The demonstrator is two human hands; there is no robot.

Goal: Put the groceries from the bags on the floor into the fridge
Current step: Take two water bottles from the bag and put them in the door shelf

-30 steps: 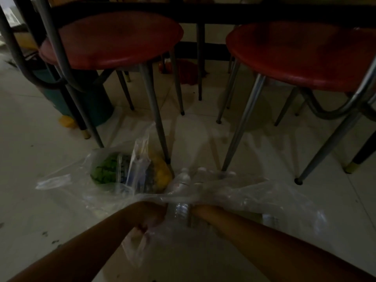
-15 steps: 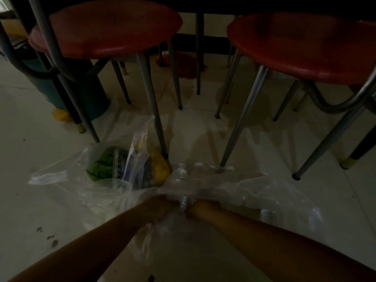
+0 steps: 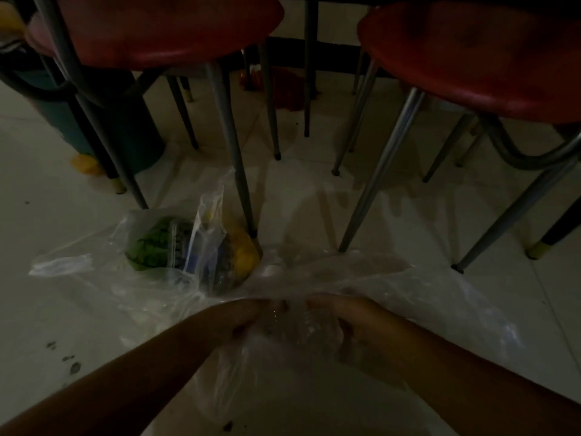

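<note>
Two clear plastic bags lie on the pale tiled floor. The left bag [image 3: 94, 262] holds a green melon [image 3: 147, 243], a clear box of dark berries [image 3: 188, 250] and a yellow fruit [image 3: 243, 254]. The right bag [image 3: 440, 287] is spread open, and a clear plastic bottle [image 3: 301, 322] shows dimly through its film. My left hand [image 3: 248, 319] and my right hand [image 3: 352, 322] both grip the bunched mouth of this bag around the bottle. Bag film covers part of my fingers.
Two red stools [image 3: 163, 29] [image 3: 471, 55] on thin metal legs stand just beyond the bags; one leg [image 3: 242, 184] touches down beside the yellow fruit. A teal bin [image 3: 125, 130] stands at left. Something red [image 3: 283, 89] lies farther back under the table.
The view has dipped lower and closer to the floor. My hands have drawn slightly apart, pulling the bag mouth wider over the bottle. The left bag has not moved.
</note>
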